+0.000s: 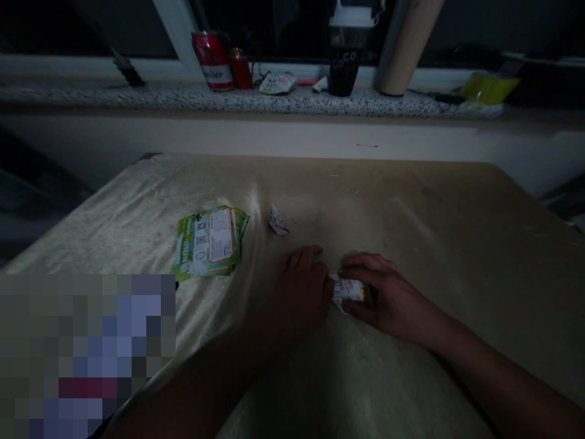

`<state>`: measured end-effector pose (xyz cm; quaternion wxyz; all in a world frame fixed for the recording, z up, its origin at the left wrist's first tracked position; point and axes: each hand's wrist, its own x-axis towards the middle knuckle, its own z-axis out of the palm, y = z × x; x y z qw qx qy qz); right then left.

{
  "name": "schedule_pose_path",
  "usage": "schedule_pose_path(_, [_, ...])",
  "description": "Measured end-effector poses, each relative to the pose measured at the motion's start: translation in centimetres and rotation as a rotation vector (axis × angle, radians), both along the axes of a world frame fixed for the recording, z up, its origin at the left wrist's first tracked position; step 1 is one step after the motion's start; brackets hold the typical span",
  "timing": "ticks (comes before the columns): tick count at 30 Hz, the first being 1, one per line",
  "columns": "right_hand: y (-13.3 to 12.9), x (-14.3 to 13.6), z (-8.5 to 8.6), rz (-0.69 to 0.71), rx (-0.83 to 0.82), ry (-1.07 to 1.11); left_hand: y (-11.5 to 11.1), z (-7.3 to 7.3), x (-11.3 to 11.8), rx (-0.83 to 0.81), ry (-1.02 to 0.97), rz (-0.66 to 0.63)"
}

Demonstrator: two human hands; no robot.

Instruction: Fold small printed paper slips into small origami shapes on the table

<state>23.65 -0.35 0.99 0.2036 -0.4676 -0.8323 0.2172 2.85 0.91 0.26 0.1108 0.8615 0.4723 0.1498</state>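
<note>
A small folded piece of printed paper [351, 291], white with orange and dark patches, lies between my hands on the table. My right hand [393, 296] grips it from the right, with the thumb at its near edge and the fingers along its far edge. At its left end, my left hand [304, 286] is closed against the paper, its fingers curled and partly in shadow. Just beyond my left hand sits a small folded paper piece [278, 221] with a pointed top. A stack of green printed cards or leaflets [208, 241] lies further left.
A cloth-like cover drapes the table [434, 219]. Behind it, the stone windowsill [169, 94] carries a red can [212, 61], an orange-red lighter-like object [241, 70], a crumpled printed paper [278, 83], a lidded dark cup [346, 61], a tan cylinder [409, 49] and a yellow packet [489, 88].
</note>
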Motion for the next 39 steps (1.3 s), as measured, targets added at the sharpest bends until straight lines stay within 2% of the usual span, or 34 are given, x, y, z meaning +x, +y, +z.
schedule_pose_path(28, [-0.26,-0.24,0.34,0.04,0.033,-0.02,-0.05,0.12,0.44,0.005,0.019,0.04])
schedule_pose_path(39, [-0.26,-0.06,0.91,0.1,0.045,-0.133,0.01,0.17,0.43,-0.01,-0.003,0.04])
